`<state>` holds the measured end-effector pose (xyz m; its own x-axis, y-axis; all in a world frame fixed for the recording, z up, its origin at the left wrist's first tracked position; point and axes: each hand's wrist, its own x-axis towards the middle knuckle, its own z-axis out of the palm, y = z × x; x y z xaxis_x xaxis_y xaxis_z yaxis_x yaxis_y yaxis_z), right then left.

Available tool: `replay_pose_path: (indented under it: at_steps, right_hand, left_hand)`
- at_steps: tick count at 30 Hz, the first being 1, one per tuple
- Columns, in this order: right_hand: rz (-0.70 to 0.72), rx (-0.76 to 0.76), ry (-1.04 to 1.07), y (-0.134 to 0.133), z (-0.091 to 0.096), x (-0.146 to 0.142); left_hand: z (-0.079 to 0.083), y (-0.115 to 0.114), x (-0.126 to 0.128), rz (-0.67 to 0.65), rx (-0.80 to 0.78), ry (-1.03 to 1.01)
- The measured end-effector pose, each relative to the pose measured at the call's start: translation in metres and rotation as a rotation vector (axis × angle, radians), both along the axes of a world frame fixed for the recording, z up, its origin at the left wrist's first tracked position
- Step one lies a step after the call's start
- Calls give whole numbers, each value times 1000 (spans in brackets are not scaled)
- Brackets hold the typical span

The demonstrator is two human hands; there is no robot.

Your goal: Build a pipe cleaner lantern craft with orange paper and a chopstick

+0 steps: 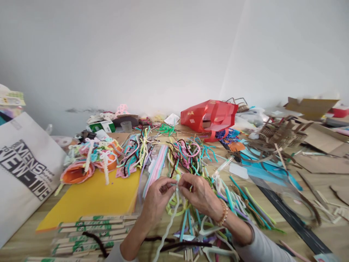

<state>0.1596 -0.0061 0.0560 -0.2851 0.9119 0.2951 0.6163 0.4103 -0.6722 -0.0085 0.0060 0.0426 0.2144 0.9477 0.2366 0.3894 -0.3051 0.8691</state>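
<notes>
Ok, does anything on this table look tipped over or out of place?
Yes, the red bag at the back lies on its side instead of standing. At right, loose sticks lie scattered at odd angles, unlike the wrapped sticks in rows at front left.

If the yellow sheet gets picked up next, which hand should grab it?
Probably the left hand: the yellow sheet lies on that side, while the right hand would have to reach across. Both seem to pinch the pale fuzzy strand, so the left may need to let go.
</notes>
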Motion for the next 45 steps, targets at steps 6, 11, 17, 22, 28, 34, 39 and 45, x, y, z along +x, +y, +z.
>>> replay_pose_path:
  at_steps: [6,11,17,22,28,34,39,45]
  right_hand:
    - [11,18,-38,3,-3,4]
    - [-9,11,17,3,-5,4]
    - [-29,21,42,2,-3,-2]
    - [-3,37,52,4,-6,-2]
    - [-9,-19,88,5,-9,0]
    - [-2,-3,73,5,-8,1]
    - [7,11,75,7,-9,0]
    - [17,7,83,8,-10,0]
  left_hand:
    - [-3,2,-2,1,38,-9]
    - [-10,4,-6,49,90,-11]
    - [-20,8,-6,53,46,-76]
    - [-24,10,-4,37,22,-110]
    - [-23,8,-1,31,39,-107]
    - [-18,3,-1,-4,38,-117]
    - [-12,-1,0,-31,63,-68]
    - [-12,-3,1,19,154,-14]
